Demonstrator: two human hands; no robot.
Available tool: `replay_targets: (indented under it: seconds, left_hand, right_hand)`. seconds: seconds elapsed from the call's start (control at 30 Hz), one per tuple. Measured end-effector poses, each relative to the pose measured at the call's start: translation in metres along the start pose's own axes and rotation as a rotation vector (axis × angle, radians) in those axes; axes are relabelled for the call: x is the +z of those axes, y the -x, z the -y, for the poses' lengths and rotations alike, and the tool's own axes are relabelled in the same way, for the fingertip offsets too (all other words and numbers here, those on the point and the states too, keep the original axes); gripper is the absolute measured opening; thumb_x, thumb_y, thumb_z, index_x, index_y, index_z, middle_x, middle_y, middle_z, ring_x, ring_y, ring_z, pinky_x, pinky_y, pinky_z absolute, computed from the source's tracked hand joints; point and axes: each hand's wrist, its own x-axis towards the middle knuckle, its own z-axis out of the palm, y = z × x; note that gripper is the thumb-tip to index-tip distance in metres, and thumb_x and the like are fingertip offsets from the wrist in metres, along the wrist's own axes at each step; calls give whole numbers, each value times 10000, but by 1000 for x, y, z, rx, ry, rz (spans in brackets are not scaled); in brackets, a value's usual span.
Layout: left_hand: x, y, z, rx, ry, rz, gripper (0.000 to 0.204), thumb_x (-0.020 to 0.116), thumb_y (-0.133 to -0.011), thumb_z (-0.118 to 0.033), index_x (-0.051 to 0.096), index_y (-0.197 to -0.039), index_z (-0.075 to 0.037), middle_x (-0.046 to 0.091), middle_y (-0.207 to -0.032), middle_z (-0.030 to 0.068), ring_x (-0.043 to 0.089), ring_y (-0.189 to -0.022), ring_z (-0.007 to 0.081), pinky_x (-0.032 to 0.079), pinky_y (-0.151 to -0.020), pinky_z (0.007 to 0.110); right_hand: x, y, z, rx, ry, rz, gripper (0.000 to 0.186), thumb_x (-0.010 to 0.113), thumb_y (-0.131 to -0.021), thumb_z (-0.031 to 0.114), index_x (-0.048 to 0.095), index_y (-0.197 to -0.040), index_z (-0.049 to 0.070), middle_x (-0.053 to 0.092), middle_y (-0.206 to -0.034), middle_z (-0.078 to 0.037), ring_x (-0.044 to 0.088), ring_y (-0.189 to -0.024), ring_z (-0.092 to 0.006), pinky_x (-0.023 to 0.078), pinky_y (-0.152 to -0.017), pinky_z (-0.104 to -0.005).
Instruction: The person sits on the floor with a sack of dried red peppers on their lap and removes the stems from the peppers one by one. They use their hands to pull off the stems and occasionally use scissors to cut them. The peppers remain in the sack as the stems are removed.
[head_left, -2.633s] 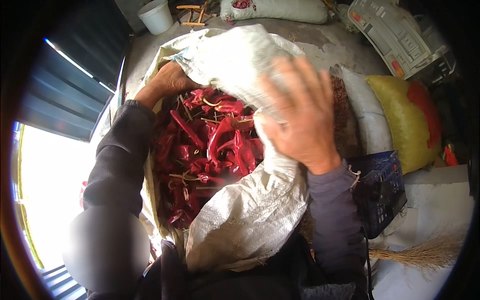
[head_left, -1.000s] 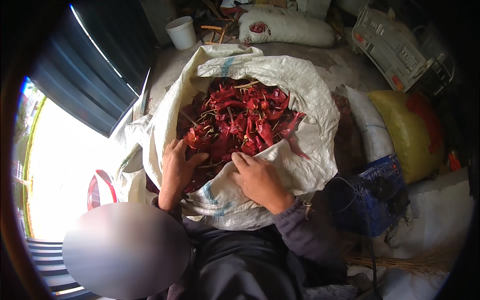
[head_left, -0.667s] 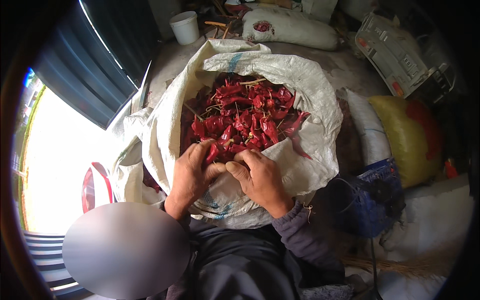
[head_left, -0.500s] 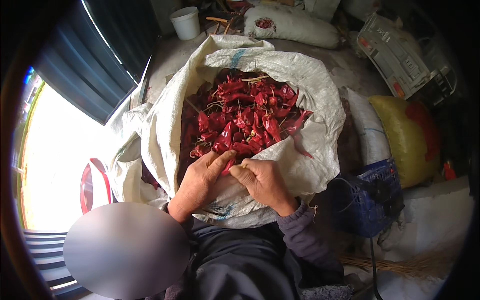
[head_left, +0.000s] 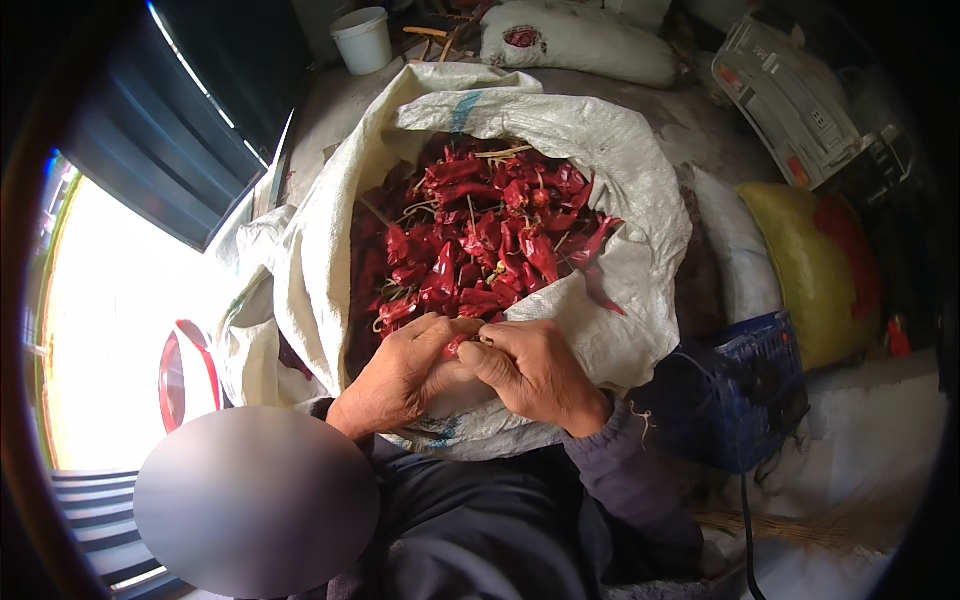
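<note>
A large white woven sack (head_left: 620, 150) stands open in front of me, its mouth rolled back around a heap of glossy red chili peppers (head_left: 480, 225) with pale stalks. At the near edge of the heap, my left hand (head_left: 400, 372) and my right hand (head_left: 530, 372) meet, fingers bent and pinched on one small red pepper (head_left: 456, 347). Much of that pepper is hidden by fingers and thumbs. The sack's near folds lie under and beside both hands. A blurred oval covers the lower left of the view.
Behind are a white bucket (head_left: 362, 42) and a lying sack (head_left: 590, 50). Right are a grey vehicle panel (head_left: 780, 100), a yellow sack (head_left: 810, 270), a white sack (head_left: 735, 250) and a blue crate (head_left: 730, 400). A bright doorway (head_left: 120, 300) with a dark metal door (head_left: 190, 120) is left.
The flap that covered part of the peppers lies back. Both hands came down from the sack's rim to the near edge, closed together on a pepper and shifted slightly lower.
</note>
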Motion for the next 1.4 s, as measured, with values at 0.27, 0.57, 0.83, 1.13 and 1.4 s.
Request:
replay_targets:
  seconds: [0.27, 0.57, 0.83, 1.13, 1.4]
  left_hand:
    - [9, -6, 6, -103, -46, 10, 355, 695, -972, -112, 590, -1286, 16, 725, -1101, 197, 722, -1020, 367, 557, -869, 398]
    - [17, -8, 19, -79, -60, -80, 193, 720, -962, -144, 589, -949, -3, 586, -735, 183, 565, -666, 387, 483, -630, 391]
    - [18, -8, 35, -273, 436, -20, 230, 666, -1036, -220, 624, -989, 1, 622, -815, 53, 538, -773, 91, 475, -703, 296]
    - [8, -54, 50, -295, 750, -430, 216, 675, -1024, -245, 572, -949, -71, 612, -741, 16, 474, -590, 72, 370, -538, 235]
    - [-57, -138, 122, -138, -640, -476, 298, 789, -854, -227, 655, -1027, -26, 708, -845, 191, 699, -813, 412, 531, -704, 488]
  right_hand:
    - [5, -2, -20, -90, 59, -101, 426, 634, -1028, 350, 688, -742, 39, 619, -618, -156, 649, -586, -349, 491, -537, -438]
    - [21, -6, -46, -99, -49, -164, 469, 594, -1034, 332, 620, -642, 76, 615, -597, -106, 625, -552, -282, 465, -534, -392]
    - [38, 6, -52, 209, -580, -113, 396, 478, -1073, 287, 550, -768, 45, 486, -561, -34, 453, -498, -142, 370, -533, -361]
    - [56, 6, -108, 196, -1498, -316, 533, 416, -1109, 424, 345, -653, 157, 341, -553, 1, 365, -493, -135, 293, -454, -306]
    - [58, 2, -102, 355, -1424, -84, 520, 452, -1084, 439, 733, -1006, 8, 750, -1058, -160, 724, -901, -218, 564, -771, -311]
